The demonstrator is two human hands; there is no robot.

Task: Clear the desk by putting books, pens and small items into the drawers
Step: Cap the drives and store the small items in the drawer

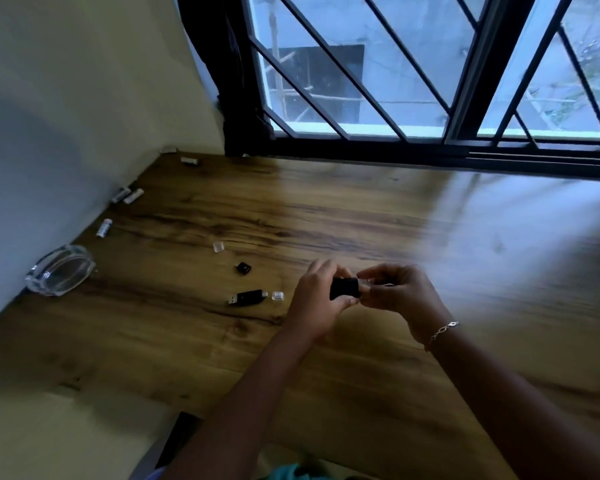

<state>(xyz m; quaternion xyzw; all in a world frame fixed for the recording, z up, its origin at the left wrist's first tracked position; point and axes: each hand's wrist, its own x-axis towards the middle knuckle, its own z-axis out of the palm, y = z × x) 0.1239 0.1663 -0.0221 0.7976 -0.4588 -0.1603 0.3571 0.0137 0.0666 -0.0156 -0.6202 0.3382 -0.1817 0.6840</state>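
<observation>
My left hand (317,299) grips a small black block (343,288) between thumb and curled fingers, and my right hand (400,294) pinches its right end. Most of the block is hidden behind my fingers, so I cannot tell what it is. Something pale and clear shows at my right fingertips, too blurred to make out. I hold both hands close together just above the desk (361,216), forearms reaching in from the lower edge, a thin bracelet (442,332) on my right wrist.

Left of my hands, on the wood-grain top, a clear cap (277,295) lies just beside a black USB stick (245,298). A smaller black plug (244,268) lies beyond them, and a second clear cap (218,246) farther back. Along the pale wall on the left sit a glass ashtray (61,270) and several batteries (131,195), one near the far corner. Glare from the barred window (430,81) washes out the desk's right side. A dark shape below the near edge is cut off; I cannot tell what it is.
</observation>
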